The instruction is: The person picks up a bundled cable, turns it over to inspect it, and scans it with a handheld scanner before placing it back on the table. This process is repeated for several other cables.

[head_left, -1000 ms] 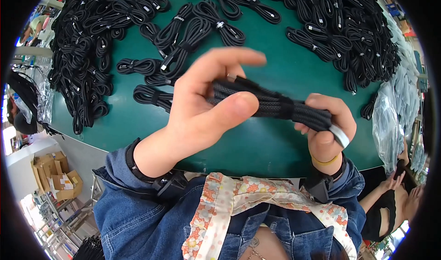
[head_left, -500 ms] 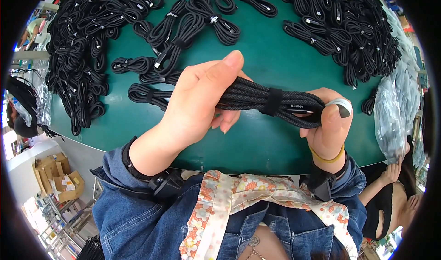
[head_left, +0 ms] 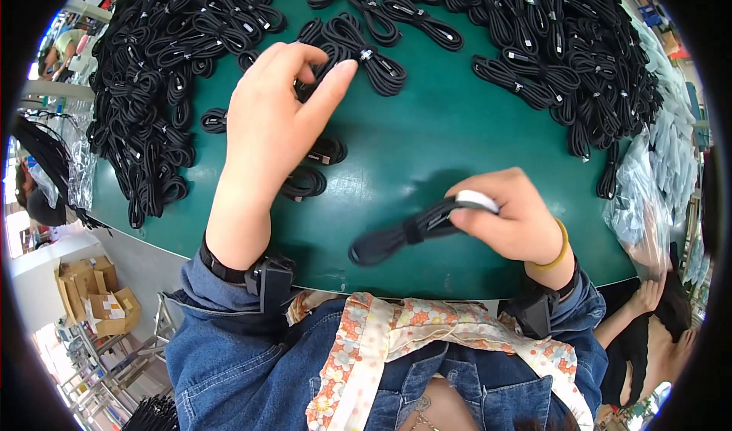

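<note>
A coiled black braided cable (head_left: 396,237), strapped at its middle, is pinched by one end in my right hand (head_left: 507,214). Its free end points left above the table's near side and is slightly blurred. A white band wraps a finger of that hand. My left hand (head_left: 274,111) reaches over the loose cable bundles left of centre, thumb and fingers apart. Part of a black cable bundle (head_left: 309,88) shows under its fingertips, not visibly gripped. Two more bundles poke out beside my left wrist, one of them a black coil (head_left: 305,183).
Heaps of black cable bundles lie at the far left (head_left: 141,88) and far right (head_left: 602,65) of the green table (head_left: 427,126). Clear plastic bags (head_left: 640,210) hang by the right edge, near another person's hand (head_left: 648,298). Cardboard boxes (head_left: 103,298) stand lower left.
My left hand has let go of the strapped cable and moved up and left over the other bundles. My right hand has lowered and swung the cable so its free end tips down.
</note>
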The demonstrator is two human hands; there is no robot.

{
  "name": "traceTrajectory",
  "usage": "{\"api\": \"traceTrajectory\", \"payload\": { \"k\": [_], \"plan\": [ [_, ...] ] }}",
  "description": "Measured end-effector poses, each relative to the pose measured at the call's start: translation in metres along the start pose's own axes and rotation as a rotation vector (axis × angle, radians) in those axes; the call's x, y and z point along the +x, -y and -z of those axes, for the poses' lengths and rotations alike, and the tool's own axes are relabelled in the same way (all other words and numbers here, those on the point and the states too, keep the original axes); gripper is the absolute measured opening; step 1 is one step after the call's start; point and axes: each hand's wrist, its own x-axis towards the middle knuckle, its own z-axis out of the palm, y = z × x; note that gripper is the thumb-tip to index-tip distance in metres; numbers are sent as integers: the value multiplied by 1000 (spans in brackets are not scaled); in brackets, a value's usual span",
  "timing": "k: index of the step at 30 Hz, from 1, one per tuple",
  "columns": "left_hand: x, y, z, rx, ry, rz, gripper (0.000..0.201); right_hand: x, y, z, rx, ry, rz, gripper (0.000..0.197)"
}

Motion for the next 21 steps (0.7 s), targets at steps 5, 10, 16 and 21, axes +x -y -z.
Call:
{"api": "traceTrajectory", "payload": {
  "k": [5,10,16,21],
  "plan": [
    [-4,27,-14,413,-75,-218,28,-2,4,8,204,-39,-229,23],
    [-3,30,-14,377,1,-175,28,6,6,19,960,-528,180,28],
    [-4,-1,-3,-617,108,148,30,2,-6,13,640,-508,26,39],
    [-19,-24,-1,-1292,166,84,36,4,-7,-5,369,-448,154,49]
  ]
}}
